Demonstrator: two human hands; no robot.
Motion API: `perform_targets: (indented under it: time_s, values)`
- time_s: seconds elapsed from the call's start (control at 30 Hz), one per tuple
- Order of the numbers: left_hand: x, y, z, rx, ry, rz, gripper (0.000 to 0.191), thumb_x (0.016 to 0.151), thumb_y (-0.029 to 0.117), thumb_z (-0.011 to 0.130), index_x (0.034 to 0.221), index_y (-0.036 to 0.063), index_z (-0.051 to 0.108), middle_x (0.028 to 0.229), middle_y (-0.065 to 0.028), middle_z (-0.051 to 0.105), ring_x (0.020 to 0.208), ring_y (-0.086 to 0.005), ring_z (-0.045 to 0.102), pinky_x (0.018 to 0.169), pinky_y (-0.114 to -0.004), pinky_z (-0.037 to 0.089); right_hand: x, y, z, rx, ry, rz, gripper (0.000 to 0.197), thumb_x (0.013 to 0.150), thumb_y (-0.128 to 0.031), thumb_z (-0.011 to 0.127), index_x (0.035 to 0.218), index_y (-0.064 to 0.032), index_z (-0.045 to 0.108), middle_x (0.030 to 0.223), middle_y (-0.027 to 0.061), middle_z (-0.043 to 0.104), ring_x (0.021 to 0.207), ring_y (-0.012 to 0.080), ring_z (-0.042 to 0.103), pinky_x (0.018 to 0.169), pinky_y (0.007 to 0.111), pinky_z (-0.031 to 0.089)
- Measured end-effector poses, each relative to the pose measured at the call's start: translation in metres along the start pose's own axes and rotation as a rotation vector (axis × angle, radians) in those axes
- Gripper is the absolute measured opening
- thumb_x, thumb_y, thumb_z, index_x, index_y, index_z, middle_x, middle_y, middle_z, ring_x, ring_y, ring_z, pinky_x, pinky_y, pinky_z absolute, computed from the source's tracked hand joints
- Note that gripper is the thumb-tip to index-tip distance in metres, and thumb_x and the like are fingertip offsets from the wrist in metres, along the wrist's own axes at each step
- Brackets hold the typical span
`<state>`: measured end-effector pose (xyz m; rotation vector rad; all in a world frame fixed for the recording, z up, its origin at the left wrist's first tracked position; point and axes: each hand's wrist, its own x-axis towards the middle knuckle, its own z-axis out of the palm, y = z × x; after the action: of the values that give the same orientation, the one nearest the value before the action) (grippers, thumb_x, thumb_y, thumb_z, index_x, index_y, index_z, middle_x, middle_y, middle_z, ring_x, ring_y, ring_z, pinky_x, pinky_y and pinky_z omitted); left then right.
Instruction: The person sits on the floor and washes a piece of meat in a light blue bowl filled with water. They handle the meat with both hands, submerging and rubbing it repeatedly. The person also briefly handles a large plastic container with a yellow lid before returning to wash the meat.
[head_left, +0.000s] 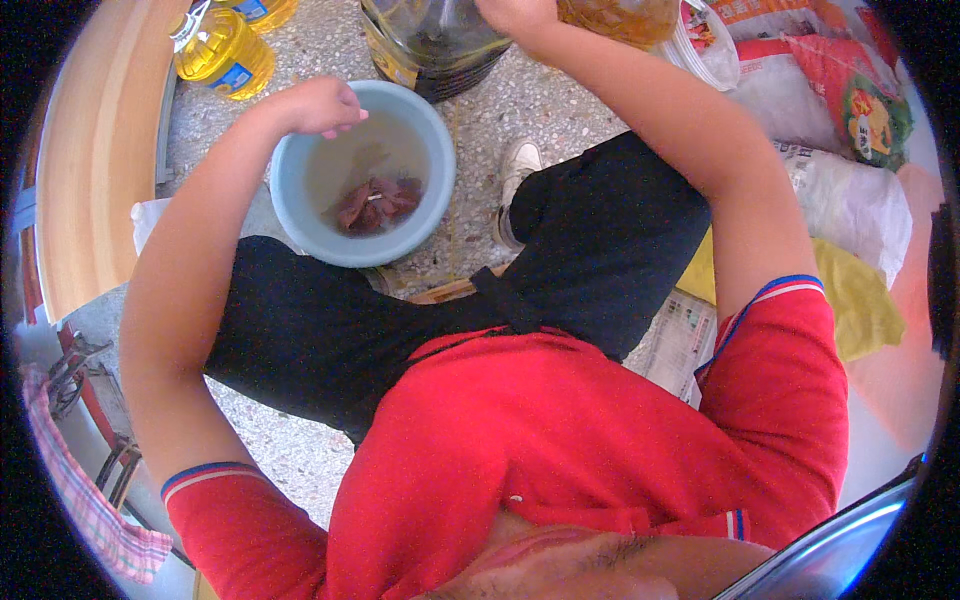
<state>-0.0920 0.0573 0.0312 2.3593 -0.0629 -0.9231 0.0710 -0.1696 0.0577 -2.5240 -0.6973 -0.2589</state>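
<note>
My left hand (330, 109) hangs over the far left rim of a light blue plastic basin (291, 217), its fingers curled down; whether anything is between them is hidden. Cloudy water (337, 161) fills part of the basin. A crumpled reddish-brown cloth (379, 202) with a small white piece on it lies in that water. At the top edge of the view, my right hand (519, 16) is by a large clear plastic oil bottle (442, 45) with dark lower ridges. The picture cuts off part of this hand, so its grip does not show.
Yellow oil bottles (225, 56) stand at the far left beside a wooden panel (97, 150). An amber container (622, 22) and stacked white plates or lids (709, 49) are at the far right. Printed sacks (795, 97) and a yellow cloth (855, 300) line the right side.
</note>
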Motion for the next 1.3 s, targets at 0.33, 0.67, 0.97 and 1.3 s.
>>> perform_targets:
  time_s: [0.33, 0.67, 0.97, 1.3]
  values:
    - [0.001, 0.007, -0.006, 0.045, -0.005, 0.013, 0.033, 0.089, 0.032, 0.057, 0.097, 0.0022, 0.067, 0.075, -0.0065, 0.066, 0.065, -0.0162, 0.064, 0.064, -0.033, 0.050, -0.010, 0.015, -0.015, -0.308, -0.291, -0.115, 0.029, 0.085, -0.028, 0.051, 0.099, -0.0051, 0.061, 0.084, 0.0221, 0.066, 0.080, 0.0400, 0.064, 0.072, 0.050, 0.051]
    - [0.001, 0.001, -0.006, 0.001, -0.025, 0.001, 0.032, 0.090, 0.032, 0.057, 0.097, 0.0024, 0.066, 0.080, -0.0058, 0.066, 0.069, -0.0162, 0.065, 0.065, -0.033, 0.051, 0.000, 0.024, 0.002, -0.001, -0.017, -0.097, 0.030, 0.083, -0.029, 0.052, 0.091, -0.0033, 0.065, 0.081, 0.0237, 0.065, 0.078, 0.0392, 0.063, 0.071, 0.049, 0.050]
    - [-0.005, 0.001, -0.006, -0.019, 0.006, 0.023, 0.037, 0.088, 0.036, 0.058, 0.094, 0.0006, 0.067, 0.080, -0.0072, 0.067, 0.068, -0.0188, 0.066, 0.066, -0.034, 0.052, -0.022, 0.001, 0.007, -0.375, -0.443, -0.340, 0.026, 0.085, -0.030, 0.047, 0.100, -0.0121, 0.058, 0.082, 0.0169, 0.067, 0.077, 0.0376, 0.066, 0.066, 0.053, 0.052]
    - [-0.006, -0.006, -0.007, -0.004, -0.014, 0.015, 0.035, 0.089, 0.035, 0.058, 0.094, 0.0014, 0.066, 0.081, -0.0073, 0.066, 0.068, -0.0168, 0.065, 0.065, -0.034, 0.051, 0.024, 0.021, -0.019, -0.216, 0.030, -0.034, 0.030, 0.084, -0.027, 0.051, 0.087, -0.0011, 0.066, 0.083, 0.0230, 0.066, 0.078, 0.0397, 0.064, 0.071, 0.051, 0.050]
